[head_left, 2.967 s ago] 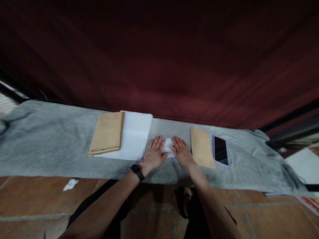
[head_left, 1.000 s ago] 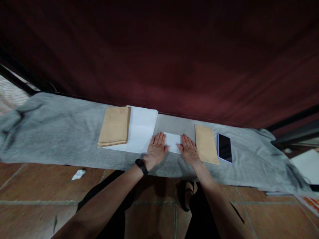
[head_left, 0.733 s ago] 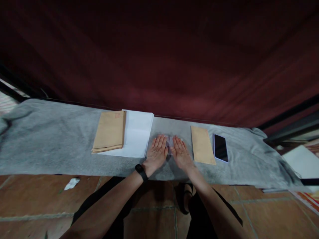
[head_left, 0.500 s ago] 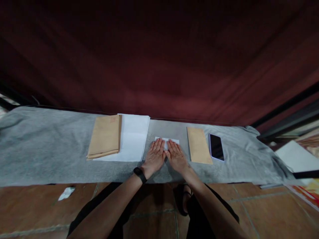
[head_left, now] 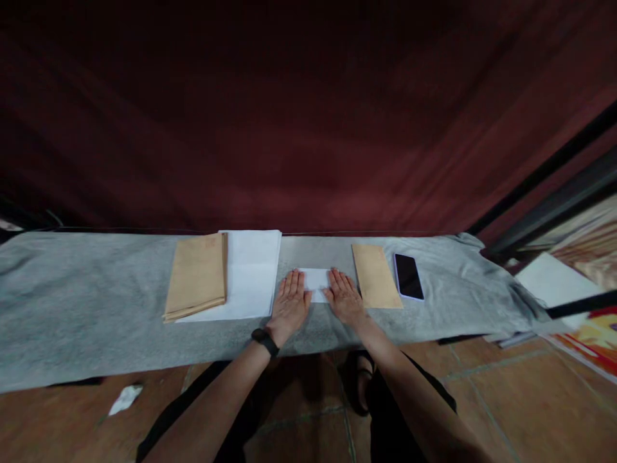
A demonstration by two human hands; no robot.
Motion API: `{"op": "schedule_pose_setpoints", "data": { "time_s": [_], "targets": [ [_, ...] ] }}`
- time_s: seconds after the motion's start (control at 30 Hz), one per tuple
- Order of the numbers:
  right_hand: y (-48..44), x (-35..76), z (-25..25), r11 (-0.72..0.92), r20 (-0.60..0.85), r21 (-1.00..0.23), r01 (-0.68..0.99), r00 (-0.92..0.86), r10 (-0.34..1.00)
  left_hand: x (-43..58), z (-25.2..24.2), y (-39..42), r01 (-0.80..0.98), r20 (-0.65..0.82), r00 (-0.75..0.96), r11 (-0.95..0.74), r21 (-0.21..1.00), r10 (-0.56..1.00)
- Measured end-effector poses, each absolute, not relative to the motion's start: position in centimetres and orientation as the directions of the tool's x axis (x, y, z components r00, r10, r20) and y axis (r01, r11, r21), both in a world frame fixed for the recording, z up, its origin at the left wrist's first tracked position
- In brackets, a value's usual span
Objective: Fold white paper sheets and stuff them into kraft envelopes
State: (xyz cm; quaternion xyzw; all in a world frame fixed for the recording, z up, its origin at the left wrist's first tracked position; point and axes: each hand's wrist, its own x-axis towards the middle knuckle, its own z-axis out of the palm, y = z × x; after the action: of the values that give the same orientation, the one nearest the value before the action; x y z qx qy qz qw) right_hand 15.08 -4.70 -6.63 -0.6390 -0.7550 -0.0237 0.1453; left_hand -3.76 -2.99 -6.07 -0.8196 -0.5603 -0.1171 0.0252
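Observation:
A small folded sheet of white paper lies on the grey cloth in front of me. My left hand rests flat on its left end, fingers stretched out, with a black band on the wrist. On the right end my right hand lies flat too, its fingers extended. The middle of the paper shows between the hands; both ends are partly covered. Just right of my right hand is a single brown envelope. Left of my left hand lies a stack of white sheets, partly under a pile of brown envelopes.
A phone with a dark screen lies right of the single envelope. Grey cloth covers the narrow bench, and a dark red curtain hangs behind it. A crumpled white scrap is on the tiled floor.
My hands have slid apart from the middle of the paper toward its two ends, uncovering its centre. The camera view has shifted slightly.

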Motion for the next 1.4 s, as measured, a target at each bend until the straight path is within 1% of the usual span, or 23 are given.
{"op": "schedule_pose_setpoints", "data": {
  "time_s": [0.23, 0.3, 0.4, 0.5, 0.53, 0.63, 0.7, 0.9, 1.03, 1.17, 1.27, 1.33, 1.4],
  "targets": [
    [-4.8, 15.0, -7.1, 0.172, 0.304, -0.115, 0.978, -0.130, 0.944, -3.8, -5.8, -3.3, 0.928, 0.226, 0.335, -0.362, 0.086, 0.914],
    [-4.7, 15.0, -6.9, 0.165, 0.293, -0.111, 0.980, -0.126, 0.948, -3.8, -5.6, -3.4, 0.929, 0.219, 0.333, -0.358, 0.090, 0.917],
    [-4.7, 14.8, -6.1, 0.136, 0.240, -0.103, 0.985, -0.108, 0.965, -3.6, -5.3, -3.5, 0.932, 0.214, 0.324, -0.350, 0.098, 0.922],
    [-5.2, 13.6, -5.5, 0.102, 0.216, -0.121, 0.987, -0.074, 0.973, -3.5, -5.0, -3.5, 0.935, 0.206, 0.316, -0.341, 0.101, 0.926],
    [-5.6, 13.1, -5.5, 0.112, 0.226, -0.132, 0.985, -0.080, 0.971, -3.5, -5.0, -3.5, 0.935, 0.199, 0.317, -0.341, 0.100, 0.928],
    [-6.9, 11.5, -6.0, 0.217, 0.275, -0.151, 0.964, -0.170, 0.946, -3.5, -4.9, -3.6, 0.935, 0.170, 0.323, -0.342, 0.094, 0.931],
    [-7.7, 11.0, -6.5, 0.238, 0.302, -0.156, 0.959, -0.183, 0.936, -3.5, -4.9, -3.6, 0.938, 0.159, 0.320, -0.336, 0.086, 0.934],
    [-8.5, 12.4, -7.1, 0.129, 0.346, -0.159, 0.979, -0.067, 0.936, -3.5, -5.0, -3.7, 0.947, 0.162, 0.297, -0.312, 0.075, 0.941],
    [-8.5, 13.9, -6.8, 0.075, 0.306, -0.160, 0.984, -0.023, 0.952, -3.4, -4.8, -3.6, 0.949, 0.151, 0.292, -0.306, 0.074, 0.944],
    [-8.5, 14.5, -6.0, 0.033, 0.238, -0.192, 0.981, 0.014, 0.971, -3.2, -4.7, -3.8, 0.958, 0.158, 0.268, -0.280, 0.057, 0.950],
    [-7.9, 14.6, -5.2, 0.003, 0.215, -0.237, 0.971, 0.049, 0.975, -3.0, -4.7, -3.9, 0.960, 0.191, 0.269, -0.279, 0.030, 0.944],
    [-7.2, 14.4, -4.7, 0.033, 0.218, -0.270, 0.962, 0.028, 0.976, -2.9, -4.5, -3.9, 0.950, 0.211, 0.300, -0.312, 0.028, 0.930],
    [-6.4, 14.0, -4.3, 0.099, 0.223, -0.297, 0.950, -0.032, 0.974, -2.6, -4.4, -3.8, 0.928, 0.219, 0.355, -0.372, 0.040, 0.909]
  ]
}}
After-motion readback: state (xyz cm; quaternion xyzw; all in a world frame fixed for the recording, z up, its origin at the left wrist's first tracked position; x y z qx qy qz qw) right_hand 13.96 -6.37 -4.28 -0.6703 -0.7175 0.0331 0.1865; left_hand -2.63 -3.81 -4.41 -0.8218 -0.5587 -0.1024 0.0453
